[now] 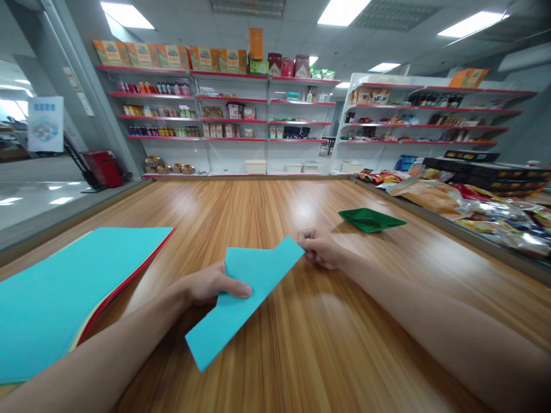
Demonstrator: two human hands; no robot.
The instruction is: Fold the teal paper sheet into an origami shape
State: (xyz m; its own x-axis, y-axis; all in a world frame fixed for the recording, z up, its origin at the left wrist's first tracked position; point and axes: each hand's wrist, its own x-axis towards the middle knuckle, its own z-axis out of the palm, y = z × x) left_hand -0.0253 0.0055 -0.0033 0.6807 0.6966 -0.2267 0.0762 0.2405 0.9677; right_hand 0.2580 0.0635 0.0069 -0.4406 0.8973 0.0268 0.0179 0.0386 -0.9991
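Observation:
A folded sheet of light blue paper (253,275) is held up over the table, a long straight strip along its lower edge and a pointed part above. My left hand (219,284) grips it from the left, thumb lying on the front face and the other fingers hidden behind. At the upper right corner of the strip, my right hand (321,248) is closed in a pinch on the paper. Beyond the right hand, a folded green paper piece (372,219) rests on the wood.
A stack of coloured paper (86,281), blue on top with cream and red edges below, lies on the left of the wooden table (258,206). Packaged snacks (473,206) fill the right side past the table's rim. Stocked shelves (232,103) stand behind.

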